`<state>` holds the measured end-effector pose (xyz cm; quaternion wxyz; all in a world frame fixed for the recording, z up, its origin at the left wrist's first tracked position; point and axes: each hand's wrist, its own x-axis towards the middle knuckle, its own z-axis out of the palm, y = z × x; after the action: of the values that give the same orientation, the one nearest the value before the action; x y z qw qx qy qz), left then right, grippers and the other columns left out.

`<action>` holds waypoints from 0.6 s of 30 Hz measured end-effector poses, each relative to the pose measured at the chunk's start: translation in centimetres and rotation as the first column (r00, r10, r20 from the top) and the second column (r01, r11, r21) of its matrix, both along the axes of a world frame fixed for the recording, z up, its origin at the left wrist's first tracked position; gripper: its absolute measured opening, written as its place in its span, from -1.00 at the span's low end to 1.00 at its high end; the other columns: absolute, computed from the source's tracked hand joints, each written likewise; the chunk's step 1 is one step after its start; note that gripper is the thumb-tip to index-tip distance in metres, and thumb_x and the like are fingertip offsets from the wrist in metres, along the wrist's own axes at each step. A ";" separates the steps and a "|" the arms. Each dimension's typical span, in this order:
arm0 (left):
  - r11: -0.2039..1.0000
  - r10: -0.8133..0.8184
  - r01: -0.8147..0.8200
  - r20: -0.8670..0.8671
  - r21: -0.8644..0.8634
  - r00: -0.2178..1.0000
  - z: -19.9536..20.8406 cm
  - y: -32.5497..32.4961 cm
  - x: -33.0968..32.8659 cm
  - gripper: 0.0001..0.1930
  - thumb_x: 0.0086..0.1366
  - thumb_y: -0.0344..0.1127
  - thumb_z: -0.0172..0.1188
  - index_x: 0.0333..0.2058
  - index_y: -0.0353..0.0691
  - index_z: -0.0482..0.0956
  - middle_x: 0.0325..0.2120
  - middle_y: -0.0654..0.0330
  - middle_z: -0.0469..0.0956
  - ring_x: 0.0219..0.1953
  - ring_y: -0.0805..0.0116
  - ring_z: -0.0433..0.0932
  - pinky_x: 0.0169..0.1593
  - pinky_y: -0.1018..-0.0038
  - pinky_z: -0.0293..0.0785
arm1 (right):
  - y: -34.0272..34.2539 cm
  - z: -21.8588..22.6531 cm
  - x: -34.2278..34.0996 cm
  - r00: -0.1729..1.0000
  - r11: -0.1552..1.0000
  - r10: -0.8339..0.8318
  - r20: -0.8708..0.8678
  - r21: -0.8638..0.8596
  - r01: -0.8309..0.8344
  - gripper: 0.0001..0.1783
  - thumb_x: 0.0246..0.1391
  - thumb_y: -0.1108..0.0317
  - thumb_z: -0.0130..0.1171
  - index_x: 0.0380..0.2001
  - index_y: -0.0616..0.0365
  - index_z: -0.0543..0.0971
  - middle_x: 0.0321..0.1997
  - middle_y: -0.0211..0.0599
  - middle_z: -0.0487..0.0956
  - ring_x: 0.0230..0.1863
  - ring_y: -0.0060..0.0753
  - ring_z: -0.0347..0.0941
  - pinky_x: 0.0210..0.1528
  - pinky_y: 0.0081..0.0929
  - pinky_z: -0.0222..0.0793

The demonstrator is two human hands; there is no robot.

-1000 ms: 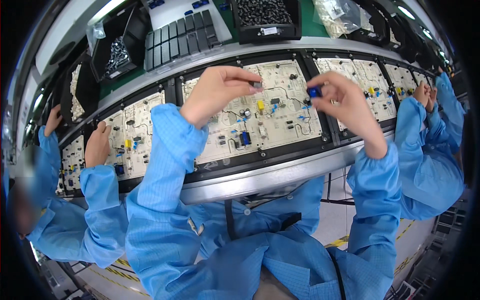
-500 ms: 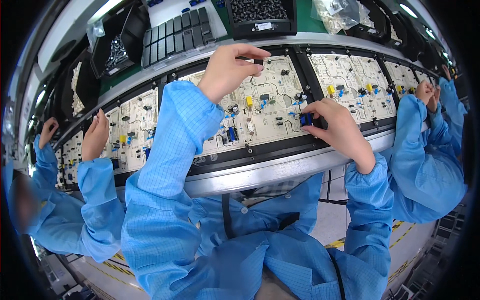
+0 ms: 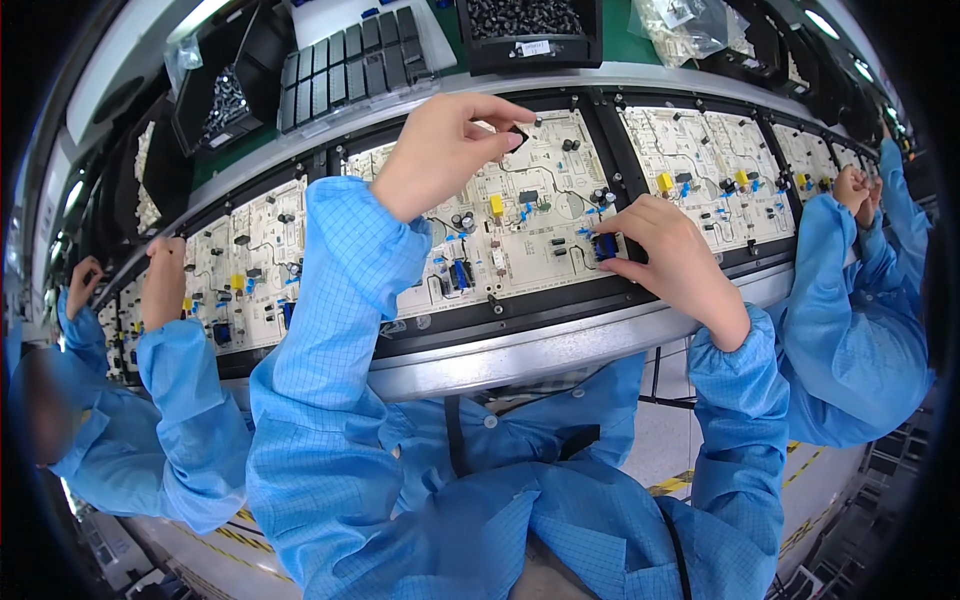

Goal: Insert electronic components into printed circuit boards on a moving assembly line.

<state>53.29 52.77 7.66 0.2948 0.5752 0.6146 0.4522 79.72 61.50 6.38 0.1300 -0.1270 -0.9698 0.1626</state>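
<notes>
My left hand (image 3: 440,150) is over the upper part of the white circuit board (image 3: 530,268) in front of me. Its thumb and index finger pinch a small black block-shaped component (image 3: 518,138). Down at the board's right end, my right hand (image 3: 678,258) has its thumb and fingertips closed around a blue-and-black block component (image 3: 605,245). Whether that block touches the board I cannot tell. A similar blue component (image 3: 461,273) stands on the board, left of a yellow block (image 3: 496,205) and upright capacitors.
Black frames hold more boards (image 3: 700,180) along a metal rail (image 3: 520,362). Beyond them are a bin of black parts (image 3: 525,55), a tray of black blocks (image 3: 350,75), an angled bin (image 3: 228,100) and a plastic bag (image 3: 680,30). Co-workers' hands (image 3: 163,280) work on both sides.
My left hand has drawn slightly left and down, still pinching the black component, which is now tilted. My right hand and the blue component have shifted slightly left. The left co-worker's hand moved left.
</notes>
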 end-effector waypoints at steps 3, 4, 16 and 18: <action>0.998 0.014 -0.014 -0.008 -0.055 1.000 0.4 -0.1 -0.2 -0.73 0.22 -0.52 0.16 -0.08 -0.33 0.58 -0.25 0.15 0.63 -0.20 0.47 0.61 -0.09 0.58 0.53 | -0.2 0.3 0.0 1.000 1.000 0.007 0.010 0.014 -0.007 -0.59 -0.22 0.40 0.38 -0.19 0.11 0.58 -0.37 -0.26 0.48 -0.25 -0.17 0.39 -0.15 -0.32 0.35; 0.999 0.051 -0.050 -0.050 0.020 0.997 0.0 0.0 -0.4 -0.77 0.19 -0.49 0.20 -0.14 -0.31 0.62 -0.31 0.14 0.64 -0.28 0.46 0.62 -0.16 0.56 0.54 | -0.3 0.4 0.0 1.000 1.000 0.000 0.019 0.013 0.000 -0.59 -0.22 0.41 0.37 -0.18 0.11 0.57 -0.37 -0.26 0.49 -0.24 -0.16 0.39 -0.14 -0.32 0.35; 0.999 0.045 -0.046 -0.096 -0.009 0.994 -0.4 -0.1 -0.7 -0.77 0.20 -0.48 0.21 -0.14 -0.33 0.62 -0.28 0.13 0.65 -0.24 0.44 0.62 -0.10 0.57 0.54 | 0.2 0.7 -0.3 0.999 0.997 0.003 0.051 -0.082 0.001 -0.60 -0.25 0.47 0.36 -0.22 0.16 0.56 -0.29 -0.26 0.53 -0.18 -0.14 0.41 -0.08 -0.31 0.36; 0.998 0.061 -0.064 -0.114 -0.016 0.992 -0.6 -0.2 -0.8 -0.77 0.20 -0.47 0.22 -0.14 -0.32 0.62 -0.29 0.12 0.65 -0.24 0.43 0.63 -0.10 0.56 0.55 | 0.3 1.1 -0.4 0.999 0.994 0.017 0.035 -0.109 -0.013 -0.59 -0.26 0.48 0.36 -0.22 0.17 0.57 -0.29 -0.25 0.53 -0.18 -0.14 0.41 -0.08 -0.31 0.36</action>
<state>52.52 52.59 7.06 0.2509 0.5774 0.6526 0.4217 79.29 61.84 7.44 0.1043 -0.1297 -0.9625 0.2140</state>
